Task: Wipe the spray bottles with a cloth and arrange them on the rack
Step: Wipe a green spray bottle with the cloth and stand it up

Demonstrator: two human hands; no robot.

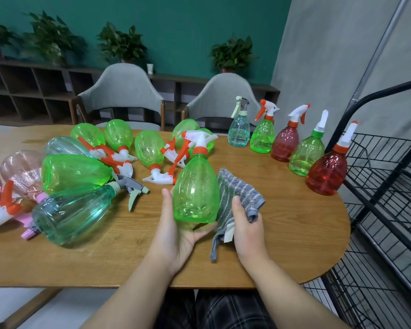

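Wooden table point(294, 233) — bottles point(81, 172) strewn; teal wall point(176, 32) behind.

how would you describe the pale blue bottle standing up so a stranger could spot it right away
Find the wooden table, then the row of five bottles standing along its right edge beside the black rack. The pale blue bottle is the farthest in that row. It alone is bluish with a grey and cream trigger; the others are green or red.

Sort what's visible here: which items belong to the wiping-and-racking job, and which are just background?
Job: green plastic spray bottle held by left hand; grey striped cloth in right hand; black wire rack.
Background: two grey upholstered chairs; potted green plants; dark wooden shelving.
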